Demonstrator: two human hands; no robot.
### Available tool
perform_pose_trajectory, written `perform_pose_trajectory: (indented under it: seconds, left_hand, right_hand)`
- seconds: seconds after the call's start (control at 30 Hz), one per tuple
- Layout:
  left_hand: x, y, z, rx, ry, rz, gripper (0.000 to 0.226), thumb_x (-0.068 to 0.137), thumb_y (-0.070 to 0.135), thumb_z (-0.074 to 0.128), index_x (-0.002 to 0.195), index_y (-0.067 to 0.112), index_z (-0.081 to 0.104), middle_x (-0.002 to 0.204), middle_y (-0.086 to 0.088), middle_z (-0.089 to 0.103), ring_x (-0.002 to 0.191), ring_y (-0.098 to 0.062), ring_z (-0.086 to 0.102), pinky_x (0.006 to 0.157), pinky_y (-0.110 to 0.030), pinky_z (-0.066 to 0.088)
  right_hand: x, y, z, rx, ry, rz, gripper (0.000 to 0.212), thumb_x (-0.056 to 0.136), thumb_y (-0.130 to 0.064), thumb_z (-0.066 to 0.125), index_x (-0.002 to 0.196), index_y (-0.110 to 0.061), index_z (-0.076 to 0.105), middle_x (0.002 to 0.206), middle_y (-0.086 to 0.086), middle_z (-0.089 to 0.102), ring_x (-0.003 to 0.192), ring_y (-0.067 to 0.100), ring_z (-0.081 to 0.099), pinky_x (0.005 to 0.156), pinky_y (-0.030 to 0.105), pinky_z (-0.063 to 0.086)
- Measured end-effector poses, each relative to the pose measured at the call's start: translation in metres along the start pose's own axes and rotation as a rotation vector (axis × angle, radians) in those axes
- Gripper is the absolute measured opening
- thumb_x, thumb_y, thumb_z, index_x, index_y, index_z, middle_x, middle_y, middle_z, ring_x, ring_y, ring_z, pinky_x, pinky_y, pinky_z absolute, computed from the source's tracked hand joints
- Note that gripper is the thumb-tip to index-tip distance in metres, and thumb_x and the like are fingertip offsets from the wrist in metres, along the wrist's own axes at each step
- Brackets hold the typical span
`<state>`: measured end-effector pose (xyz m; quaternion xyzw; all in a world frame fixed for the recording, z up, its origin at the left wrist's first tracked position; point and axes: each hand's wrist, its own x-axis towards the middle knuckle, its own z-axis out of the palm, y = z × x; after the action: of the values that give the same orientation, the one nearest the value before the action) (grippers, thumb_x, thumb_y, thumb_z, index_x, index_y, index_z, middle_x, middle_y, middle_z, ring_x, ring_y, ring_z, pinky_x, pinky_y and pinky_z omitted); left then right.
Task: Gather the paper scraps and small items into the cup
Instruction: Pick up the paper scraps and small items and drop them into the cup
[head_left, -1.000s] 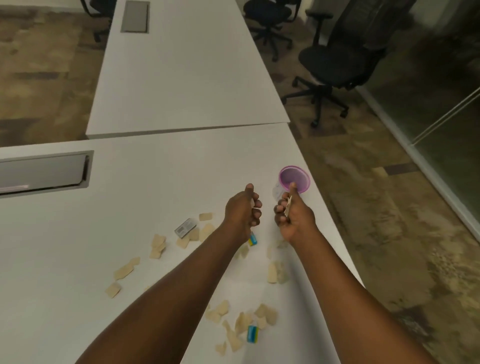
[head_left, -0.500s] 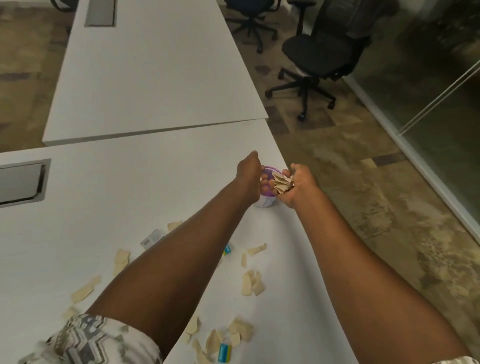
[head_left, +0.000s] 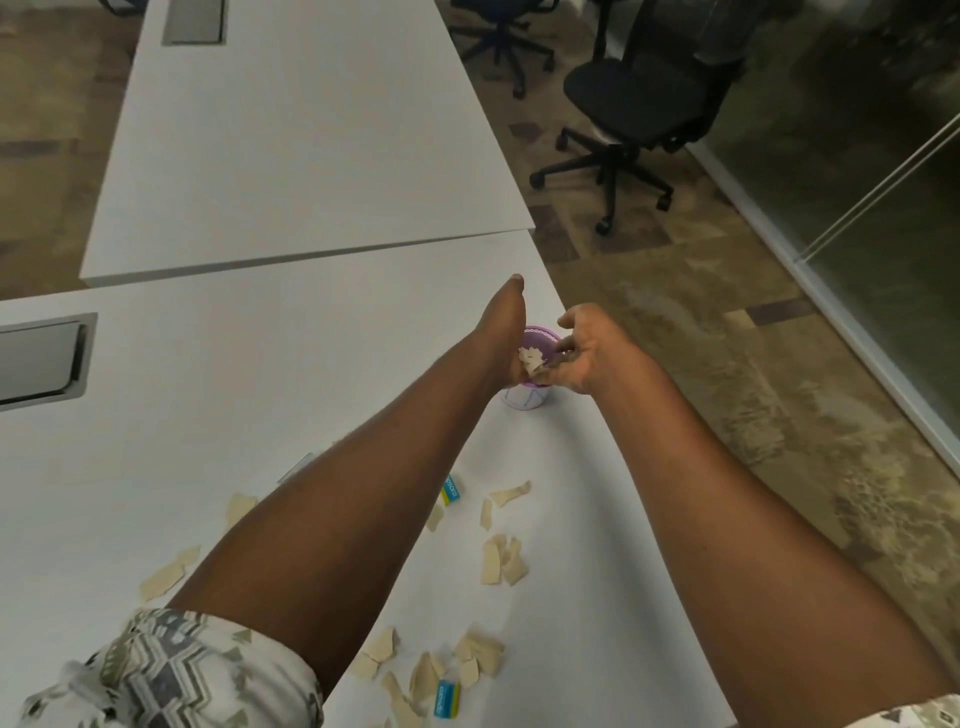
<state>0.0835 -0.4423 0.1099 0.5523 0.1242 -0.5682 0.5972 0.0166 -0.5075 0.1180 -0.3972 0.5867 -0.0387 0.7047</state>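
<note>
Head view: the cup (head_left: 525, 397) stands at the tabletop's (head_left: 260, 364) right edge, near its far corner. Half a second back the right hand (head_left: 589, 356) clutched a bundle of paper beside the rim. Now its grip is wide, fingers spread, and the scraps (head_left: 531, 359) sit at the purple mouth, likely dropping in. The left hand (head_left: 506, 332) stays against the cup's left side; its fingers are hidden, so I cannot tell its grip. One load looks delivered. Many loose scraps (head_left: 501, 561) and two blue items (head_left: 451, 488) remain toward the near edge.
</note>
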Motion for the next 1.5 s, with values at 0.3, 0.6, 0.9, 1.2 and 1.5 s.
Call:
perform_pose_trajectory:
  seconds: [0.3, 0.6, 0.9, 1.2, 1.5]
  left_hand:
    - [-0.002, -0.003, -0.001, -0.063, -0.030, -0.008, 0.085, 0.090, 0.068, 0.041, 0.154, 0.016, 0.022, 0.151, -0.017, 0.039, 0.125, -0.040, 0.053, 0.098, -0.053, 0.050]
    - [-0.025, 0.000, -0.015, 0.075, -0.033, 0.092, 0.071, 0.095, 0.061, 0.042, 0.140, 0.006, 0.045, 0.135, -0.020, 0.054, 0.111, -0.034, 0.063, 0.094, -0.043, 0.055]
    - [-0.069, -0.036, -0.078, 0.161, 0.037, 0.205, 0.044, 0.095, 0.048, 0.052, 0.102, 0.007, 0.068, 0.096, -0.018, 0.073, 0.080, -0.027, 0.070, 0.078, -0.038, 0.058]
    - [-0.088, -0.127, -0.185, 0.591, 0.332, 0.384, 0.044, 0.089, 0.053, 0.054, 0.100, 0.013, 0.068, 0.098, -0.005, 0.070, 0.092, -0.022, 0.066, 0.081, -0.039, 0.053]
    - [-0.121, -0.196, -0.323, 1.096, 0.735, 0.865, 0.043, 0.085, 0.043, 0.055, 0.119, 0.017, 0.061, 0.124, -0.004, 0.059, 0.111, -0.025, 0.057, 0.089, -0.039, 0.048]
  right_hand:
    - [-0.005, 0.003, 0.003, 0.045, 0.001, -0.018, 0.038, 0.096, -0.020, 0.043, 0.128, 0.000, 0.042, 0.122, 0.020, 0.053, 0.110, 0.037, 0.062, 0.091, 0.055, 0.055]
    - [-0.019, 0.019, -0.001, -0.150, 0.141, -0.288, 0.021, 0.095, -0.028, 0.055, 0.094, -0.011, 0.066, 0.082, 0.006, 0.069, 0.072, 0.017, 0.066, 0.074, 0.031, 0.059]
    - [-0.051, 0.090, 0.019, -0.169, 0.037, -0.364, 0.024, 0.097, -0.030, 0.057, 0.108, -0.014, 0.071, 0.096, 0.005, 0.076, 0.088, 0.021, 0.073, 0.075, 0.034, 0.062]
    - [-0.063, 0.190, 0.056, -0.575, 0.025, -0.510, 0.021, 0.085, -0.040, 0.062, 0.094, -0.023, 0.069, 0.092, -0.004, 0.073, 0.088, 0.018, 0.070, 0.084, 0.038, 0.057]
    - [-0.054, 0.254, 0.116, -1.098, -0.106, -0.913, 0.051, 0.089, -0.029, 0.068, 0.136, -0.015, 0.052, 0.141, 0.005, 0.051, 0.129, 0.023, 0.049, 0.099, 0.031, 0.044]
